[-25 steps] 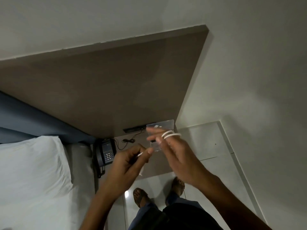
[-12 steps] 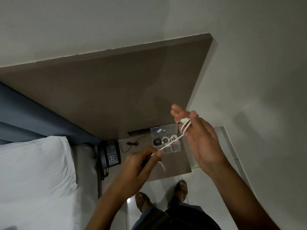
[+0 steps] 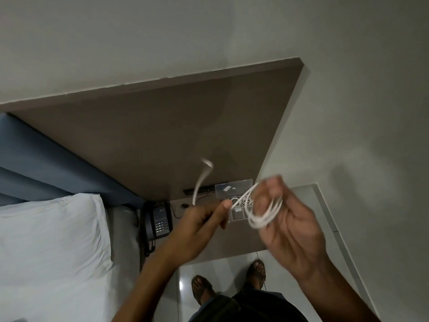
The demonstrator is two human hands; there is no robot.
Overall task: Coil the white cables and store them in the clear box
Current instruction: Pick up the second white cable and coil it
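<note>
A white cable (image 3: 262, 218) is wound in several loops around the fingers of my right hand (image 3: 292, 228), held above the bedside table. My left hand (image 3: 202, 226) pinches the same cable between thumb and forefinger; its free end whips upward, blurred, above that hand. Behind and between the hands, the clear box (image 3: 234, 189) sits on the table with its lid raised; white cable coils lie in its compartments, partly hidden by my fingers and the loops.
The brown bedside table (image 3: 236, 247) also carries a black telephone (image 3: 160, 221) and a thin black cord. A bed with a white pillow (image 3: 51, 240) lies to the left. A brown wall panel rises behind. My sandalled feet stand on the pale tiled floor below.
My right hand dropped lower and turned palm-in, with more loops of cable around its fingers. The left hand shifted up and right, and the cable's free end now flicks upward.
</note>
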